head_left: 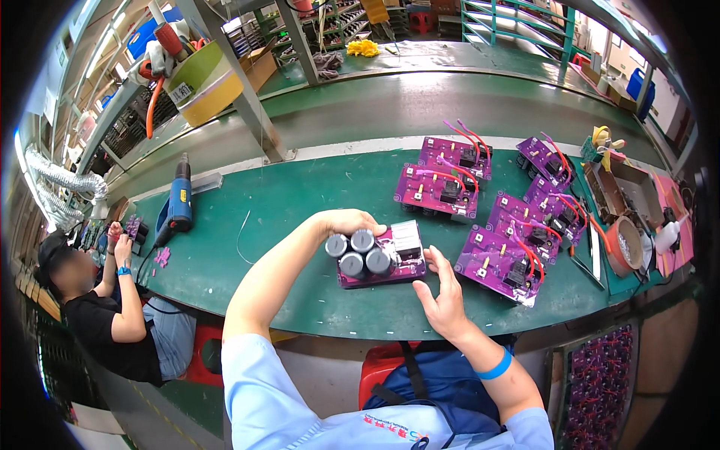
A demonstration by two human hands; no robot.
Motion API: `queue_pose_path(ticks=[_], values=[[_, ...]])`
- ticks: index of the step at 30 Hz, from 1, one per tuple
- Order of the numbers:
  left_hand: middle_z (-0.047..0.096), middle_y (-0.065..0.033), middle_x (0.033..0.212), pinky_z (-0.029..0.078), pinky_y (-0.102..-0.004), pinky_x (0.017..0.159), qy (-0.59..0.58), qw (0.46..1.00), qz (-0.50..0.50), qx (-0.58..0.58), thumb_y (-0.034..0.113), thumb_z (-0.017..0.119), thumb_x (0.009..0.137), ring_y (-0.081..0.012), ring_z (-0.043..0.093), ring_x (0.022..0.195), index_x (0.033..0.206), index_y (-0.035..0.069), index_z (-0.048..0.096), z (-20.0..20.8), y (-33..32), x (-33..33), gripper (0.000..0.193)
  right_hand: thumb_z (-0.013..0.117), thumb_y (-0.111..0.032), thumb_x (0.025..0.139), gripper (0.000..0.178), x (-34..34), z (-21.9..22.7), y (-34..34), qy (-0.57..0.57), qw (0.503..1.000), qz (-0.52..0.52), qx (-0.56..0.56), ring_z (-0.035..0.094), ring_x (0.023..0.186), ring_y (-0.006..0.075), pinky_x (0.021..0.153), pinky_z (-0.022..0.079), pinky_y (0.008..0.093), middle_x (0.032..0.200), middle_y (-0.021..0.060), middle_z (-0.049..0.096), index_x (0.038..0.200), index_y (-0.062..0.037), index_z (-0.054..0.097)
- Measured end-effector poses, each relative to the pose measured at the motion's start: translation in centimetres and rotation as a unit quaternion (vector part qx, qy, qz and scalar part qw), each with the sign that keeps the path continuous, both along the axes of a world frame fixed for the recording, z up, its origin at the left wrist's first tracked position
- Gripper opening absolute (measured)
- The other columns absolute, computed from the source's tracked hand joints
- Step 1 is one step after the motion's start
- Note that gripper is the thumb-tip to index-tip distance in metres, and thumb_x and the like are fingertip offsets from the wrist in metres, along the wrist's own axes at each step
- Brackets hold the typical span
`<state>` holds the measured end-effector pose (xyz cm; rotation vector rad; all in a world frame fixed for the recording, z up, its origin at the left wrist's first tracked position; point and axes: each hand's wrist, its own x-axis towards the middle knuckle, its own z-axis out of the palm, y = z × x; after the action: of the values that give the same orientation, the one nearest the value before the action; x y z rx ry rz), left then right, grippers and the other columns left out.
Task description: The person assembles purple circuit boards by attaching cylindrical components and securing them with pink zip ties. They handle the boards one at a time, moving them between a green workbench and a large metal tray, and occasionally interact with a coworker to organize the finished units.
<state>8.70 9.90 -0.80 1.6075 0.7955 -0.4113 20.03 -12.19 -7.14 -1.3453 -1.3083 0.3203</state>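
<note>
The wearer's light-blue shirt (337, 433) is nearest, on the near side of a purple circuit board (397, 271) that carries four dark cylindrical capacitors (363, 241) and sits at the green workbench's (292, 180) near edge. The left hand (349, 221) touches the board's far edge; its fingers are partly hidden, so whether they pinch cannot be told. The right hand (444, 298), thumb and fingers spread, is just beside the board's right end. Right of that board lie purple boards with red wires (496, 266); well to its left, beyond it, stands a blue heat gun (180, 202).

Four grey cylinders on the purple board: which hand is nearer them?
Left. The left hand is just beyond the cylinders; the right hand is farther off, to their right.
</note>
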Motion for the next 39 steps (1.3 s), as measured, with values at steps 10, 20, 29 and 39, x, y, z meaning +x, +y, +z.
queue_pose_path(ticks=[10, 20, 29, 39], values=[[0.061, 0.0031, 0.088, 0.045, -0.0248, 0.069, -0.082, 0.997, 0.001, -0.001, 0.022, 0.058, 0.082, -0.0078, 0.052, 0.074, 0.091, 0.006, 0.065, -5.0, 4.2, -0.8, 0.020, 0.058, -0.005, 0.076, 0.061, -0.1, -0.4, 0.1, 0.049, 0.998, 0.021, -0.030, 0.048, 0.109, 0.0316, 0.092, 0.038, 0.0375, 0.119, 0.0234, 0.045, 0.128, 0.0051, 0.029], [0.062, 0.0027, 0.087, 0.043, -0.0255, 0.069, -0.065, 0.998, 0.017, 0.010, 0.030, 0.061, 0.082, -0.0073, 0.052, 0.076, 0.087, 0.008, 0.065, -4.3, 3.5, -1.0, 0.023, 0.059, -0.005, 0.074, 0.059, -0.3, 0.0, 0.1, 0.019, 0.998, 0.014, -0.053, 0.048, 0.109, 0.0312, 0.092, 0.038, 0.0364, 0.119, 0.0224, 0.045, 0.126, 0.0049, 0.033], [0.062, 0.0012, 0.091, 0.044, -0.0270, 0.071, -0.098, 0.994, 0.008, 0.048, 0.033, 0.063, 0.079, -0.0089, 0.054, 0.078, 0.088, 0.008, 0.066, -5.7, 4.0, -1.3, 0.027, 0.060, -0.004, 0.073, 0.057, -0.6, 0.3, 0.2, -0.049, 0.998, 0.001, -0.044, 0.044, 0.112, 0.0341, 0.093, 0.037, 0.0368, 0.121, 0.0238, 0.042, 0.124, 0.0065, 0.036], [0.061, -0.0184, 0.089, 0.044, -0.0351, 0.076, -0.192, 0.911, -0.133, 0.339, 0.025, 0.044, 0.088, -0.0289, 0.059, 0.081, 0.098, -0.002, 0.058, 1.7, -3.9, -2.4, 0.032, 0.067, -0.006, 0.064, 0.047, 0.3, 3.2, -6.0, -0.279, 0.946, -0.022, 0.161, 0.048, 0.104, 0.0313, 0.086, 0.041, 0.0404, 0.114, 0.0149, 0.047, 0.109, -0.0044, 0.053]])
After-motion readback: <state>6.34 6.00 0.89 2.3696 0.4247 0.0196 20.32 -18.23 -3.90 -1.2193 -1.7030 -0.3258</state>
